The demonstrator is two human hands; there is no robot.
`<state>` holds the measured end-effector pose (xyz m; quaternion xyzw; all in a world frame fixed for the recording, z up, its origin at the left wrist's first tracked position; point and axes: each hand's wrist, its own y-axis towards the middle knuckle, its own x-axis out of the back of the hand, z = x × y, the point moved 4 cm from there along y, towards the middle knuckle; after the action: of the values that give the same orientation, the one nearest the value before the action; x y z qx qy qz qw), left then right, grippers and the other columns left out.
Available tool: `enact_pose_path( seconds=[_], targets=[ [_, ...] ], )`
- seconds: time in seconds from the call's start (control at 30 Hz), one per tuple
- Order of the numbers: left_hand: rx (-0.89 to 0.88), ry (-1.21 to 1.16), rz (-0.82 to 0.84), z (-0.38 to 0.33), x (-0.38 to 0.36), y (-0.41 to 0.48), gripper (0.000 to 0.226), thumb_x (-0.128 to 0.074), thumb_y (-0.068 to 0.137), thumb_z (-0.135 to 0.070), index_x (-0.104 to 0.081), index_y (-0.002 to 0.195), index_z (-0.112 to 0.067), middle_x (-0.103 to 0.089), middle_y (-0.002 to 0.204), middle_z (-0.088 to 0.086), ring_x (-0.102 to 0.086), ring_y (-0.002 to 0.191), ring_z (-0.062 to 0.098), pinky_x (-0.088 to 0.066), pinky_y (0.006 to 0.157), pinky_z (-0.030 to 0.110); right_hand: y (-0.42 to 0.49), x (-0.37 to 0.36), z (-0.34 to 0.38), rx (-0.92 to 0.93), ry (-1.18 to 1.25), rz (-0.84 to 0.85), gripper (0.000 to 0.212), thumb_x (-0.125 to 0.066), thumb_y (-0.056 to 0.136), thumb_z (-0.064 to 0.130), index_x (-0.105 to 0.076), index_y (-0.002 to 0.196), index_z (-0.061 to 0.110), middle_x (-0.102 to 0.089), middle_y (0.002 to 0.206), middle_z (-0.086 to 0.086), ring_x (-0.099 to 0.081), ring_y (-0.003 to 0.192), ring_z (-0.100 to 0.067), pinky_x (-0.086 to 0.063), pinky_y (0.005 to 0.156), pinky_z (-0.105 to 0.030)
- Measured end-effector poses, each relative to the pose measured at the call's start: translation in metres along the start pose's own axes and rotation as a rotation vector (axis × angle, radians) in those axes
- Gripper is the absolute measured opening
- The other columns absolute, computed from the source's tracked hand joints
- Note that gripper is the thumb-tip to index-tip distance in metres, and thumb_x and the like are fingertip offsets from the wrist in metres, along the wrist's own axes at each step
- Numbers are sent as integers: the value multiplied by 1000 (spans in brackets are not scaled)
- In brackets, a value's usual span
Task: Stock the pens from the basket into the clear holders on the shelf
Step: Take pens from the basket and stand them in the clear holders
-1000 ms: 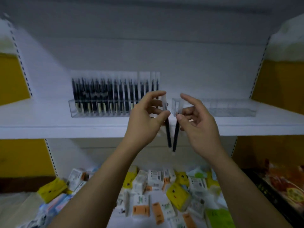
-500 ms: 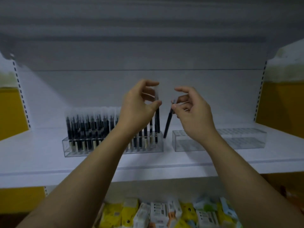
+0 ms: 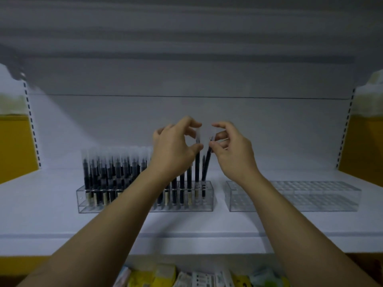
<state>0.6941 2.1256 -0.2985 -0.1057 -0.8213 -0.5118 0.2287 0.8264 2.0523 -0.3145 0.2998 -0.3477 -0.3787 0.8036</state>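
1. Left hand [image 3: 174, 150] is pinching the upright pen [image 3: 197, 168] between thumb and forefinger, just under its frosted cap [image 3: 198, 134]. The other fingers are curling loosely above.
2. Right hand [image 3: 232, 154] is pinching the tilted pen [image 3: 207, 162] near its top with thumb and fingertips. The top is leaning right, toward that hand.
3. Both pens are standing with their lower ends down in the right end of the left holder [image 3: 83, 200]. They are sitting just beside each other at the bottom, with the tops apart. Cannot tell whether either is bottoming out in its slot.
4. Left holder is sitting on the shelf [image 3: 186, 226] and carrying rows of dark pens [image 3: 112, 175], upright, with frosted caps, running in from its left end. Left forearm [image 3: 116, 220] is hiding the middle slots.
5. Right holder [image 3: 310, 195] is sitting on the same shelf, near the left one with a gap between them. Its grid of slots is showing through the clear walls. Right forearm [image 3: 275, 204] is crossing its left corner.
6. Yellow and white packets [image 3: 165, 276] are lying below the shelf at the bottom edge, too blurred to read.
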Motion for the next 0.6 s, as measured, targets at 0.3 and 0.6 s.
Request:
enact_pose_path(
  seconds=[0.3,0.6],
  targets=[
    [36,57,-48,2,-3,-1,39,-71,84,-26,-51,117,-28,-56,97,-17,-54,107,13,-28,110,45,-15,-16,-13,-37,-89,161,34,-64,90,13,-59,120,29,-62,96,9,-60,77,-4,-54,74,-25],
    [20,168,181,10,-24,-3,41,-72,83,-30,-54,118,-20,-61,111,-3,-56,102,18,-50,87,37,-23,-20,-20,-34,-96,165,37,-62,92,14,-56,125,29,-58,94,12,-56,74,0,-42,65,-13]
  ],
)
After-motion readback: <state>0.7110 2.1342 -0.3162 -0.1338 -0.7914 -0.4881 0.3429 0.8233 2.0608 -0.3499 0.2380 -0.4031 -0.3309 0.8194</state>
